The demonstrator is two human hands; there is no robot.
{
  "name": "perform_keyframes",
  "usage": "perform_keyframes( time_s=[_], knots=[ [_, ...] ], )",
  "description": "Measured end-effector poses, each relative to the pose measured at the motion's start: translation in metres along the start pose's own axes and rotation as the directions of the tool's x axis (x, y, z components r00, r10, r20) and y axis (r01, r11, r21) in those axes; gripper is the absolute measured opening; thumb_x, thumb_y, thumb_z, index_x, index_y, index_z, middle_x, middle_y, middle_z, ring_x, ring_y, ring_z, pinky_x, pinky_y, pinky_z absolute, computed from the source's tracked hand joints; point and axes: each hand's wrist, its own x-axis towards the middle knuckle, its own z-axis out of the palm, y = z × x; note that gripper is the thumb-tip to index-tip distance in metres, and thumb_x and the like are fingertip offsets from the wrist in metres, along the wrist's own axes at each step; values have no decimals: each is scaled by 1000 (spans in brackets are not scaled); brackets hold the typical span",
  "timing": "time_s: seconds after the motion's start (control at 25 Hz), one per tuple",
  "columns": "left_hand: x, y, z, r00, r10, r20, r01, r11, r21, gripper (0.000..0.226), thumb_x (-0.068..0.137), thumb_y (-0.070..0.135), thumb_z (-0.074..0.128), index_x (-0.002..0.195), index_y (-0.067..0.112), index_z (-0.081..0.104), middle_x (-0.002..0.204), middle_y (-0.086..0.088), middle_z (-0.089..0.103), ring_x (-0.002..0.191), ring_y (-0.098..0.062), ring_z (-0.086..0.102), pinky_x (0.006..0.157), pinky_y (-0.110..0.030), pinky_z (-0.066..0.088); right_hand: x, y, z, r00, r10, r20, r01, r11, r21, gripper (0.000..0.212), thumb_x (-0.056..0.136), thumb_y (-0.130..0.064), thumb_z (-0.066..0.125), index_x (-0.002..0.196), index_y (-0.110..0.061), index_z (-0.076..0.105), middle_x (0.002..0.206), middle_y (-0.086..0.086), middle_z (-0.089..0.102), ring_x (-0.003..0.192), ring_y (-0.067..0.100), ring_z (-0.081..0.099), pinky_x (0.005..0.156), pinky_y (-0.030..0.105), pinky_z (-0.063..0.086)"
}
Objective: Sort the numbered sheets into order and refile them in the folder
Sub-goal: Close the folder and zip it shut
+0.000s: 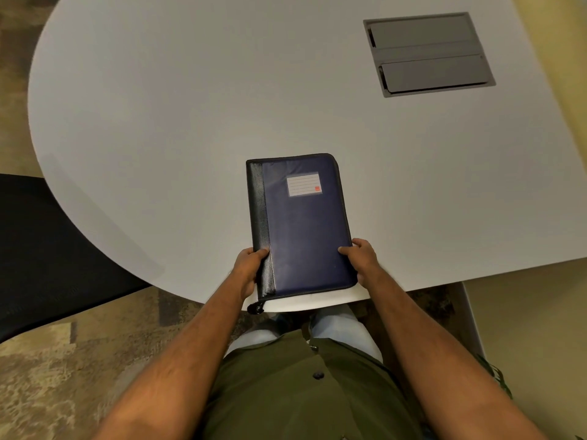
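**Two hands hold a closed blue folder at the near edge of a grey table**

A closed, zip-around folder (pixel 301 223) with a dark blue cover and a black spine strip along its left side lies flat on a pale grey table (pixel 158 122), with its near end at the table's edge. On the upper part of the cover is a small clear pocket holding a white label (pixel 304 185) with ruled lines and a small red mark in its lower right corner. No writing on the label can be read.

The left hand (pixel 247 271) grips the folder's near left corner. Its thumb lies on top of the black spine strip, and the other fingers curl under the edge, out of sight. The right hand (pixel 360 260) grips the near right edge in the same way, thumb on the blue cover, fingers wrapped round the side. The folder sits between the two thumbs and stretches away from them across the table.

Just below the hands, a white sheet (pixel 314 301) shows from under the folder's near end, beside a black zip pull (pixel 255 308) at the left corner.

Well beyond the fingertips, far right, a dark grey hatch (pixel 428 54) with two flaps is set into the tabletop. A black chair (pixel 47 249) stands to the left of the left hand. The person wears an olive green shirt (pixel 301 392).
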Motion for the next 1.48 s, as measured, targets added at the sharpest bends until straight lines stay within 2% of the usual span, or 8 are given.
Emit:
perform_keyframes(
  time_s=[0.16,0.44,0.8,1.0,1.12,1.24,1.36,1.48],
  knots=[
    [5,4,18,999,-23,-41,16,986,-164,36,101,11,62,134,4,49,118,-21,67,94,-32,70,61,-38,58,2,-15,-11,990,60,130,-88,971,221,31,102,-7,56,132,-7,64,126,13,70,100,27,68,79,37,58],
    [21,44,30,993,48,-104,-68,977,-204,32,102,11,61,133,3,54,117,-21,68,92,-31,70,67,-37,60,18,-55,-5,999,-16,29,5,940,340,33,99,-7,61,131,-11,64,122,8,71,107,31,69,95,48,59],
    [75,130,59,977,105,-185,-147,961,-235,24,100,8,60,124,4,60,110,-18,71,89,-30,71,71,-40,62,89,-138,4,989,-147,24,142,977,159,40,104,1,47,140,-13,59,132,5,66,112,28,65,100,47,58],
    [102,131,55,962,119,-247,-133,990,-38,53,79,34,67,130,21,61,116,-8,73,101,-29,73,88,-48,63,105,-147,3,968,-237,86,241,970,-37,41,107,0,42,143,-13,56,139,4,62,110,22,61,100,42,56],
    [97,124,50,948,160,-276,-156,987,36,39,89,30,68,127,28,62,119,-1,70,105,-25,70,93,-47,60,111,-147,-3,958,-264,108,271,961,-50,44,106,-1,48,148,-12,52,142,3,59,114,18,58,103,40,54],
    [85,118,47,943,209,-260,-175,973,148,21,103,21,59,124,19,63,115,-2,68,100,-19,65,87,-37,57,112,-147,-10,957,-273,95,279,959,-53,44,104,-1,51,147,-11,52,133,-1,58,114,16,56,100,37,54],
    [76,101,32,950,227,-214,-167,949,267,12,104,19,56,106,14,67,98,-5,69,87,-24,64,78,-38,53,103,-130,-11,975,-223,-1,223,975,-22,39,101,0,51,137,-13,57,124,-2,58,107,18,59,82,24,56],
    [65,85,18,973,181,-143,-125,935,331,20,104,18,56,90,12,68,88,-9,70,80,-24,64,76,-37,54,88,-104,-4,967,-203,-157,209,978,22,33,89,6,54,114,-15,58,111,5,61,99,24,63,79,26,55]
  ],
)
